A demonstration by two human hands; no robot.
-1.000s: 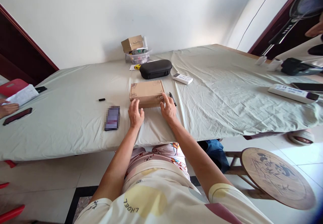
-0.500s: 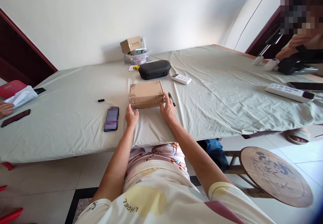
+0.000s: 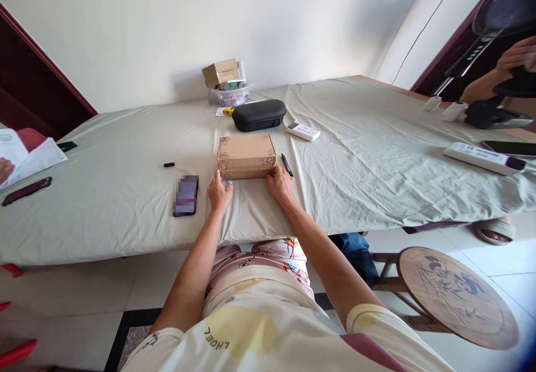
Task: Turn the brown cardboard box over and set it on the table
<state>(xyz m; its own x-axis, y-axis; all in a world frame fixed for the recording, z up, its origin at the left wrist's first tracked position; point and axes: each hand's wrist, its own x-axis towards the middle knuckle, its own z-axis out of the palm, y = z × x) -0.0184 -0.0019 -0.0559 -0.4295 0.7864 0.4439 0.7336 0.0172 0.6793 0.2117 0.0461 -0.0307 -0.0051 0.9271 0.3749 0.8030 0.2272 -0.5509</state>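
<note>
A closed brown cardboard box [image 3: 247, 147] with dark flower drawings at its corners sits on the cloth in front of me. My left hand [image 3: 220, 190] grips its near left corner, the fingers along the side and the thumb by the front face. At the near right corner, my right hand [image 3: 280, 182] has its fingers bent against the box; the fingertips are partly hidden. An uncapped black marker [image 3: 287, 165] lies just beyond my right hand. Left of the box are a small black pen cap [image 3: 168, 165] and a phone [image 3: 186, 195] with its screen lit.
Behind the box lie a black zip case [image 3: 258, 115] and a white device [image 3: 303, 132]. A plastic basket [image 3: 231, 96] with a small carton stands by the wall. Other people's hands are at both table ends. A round wooden stool [image 3: 456, 296] stands at right.
My right hand has slid down to the near right corner, its fingers more bent. The box now sits squarer to me. At far left, another person's papers have been lifted and spread.
</note>
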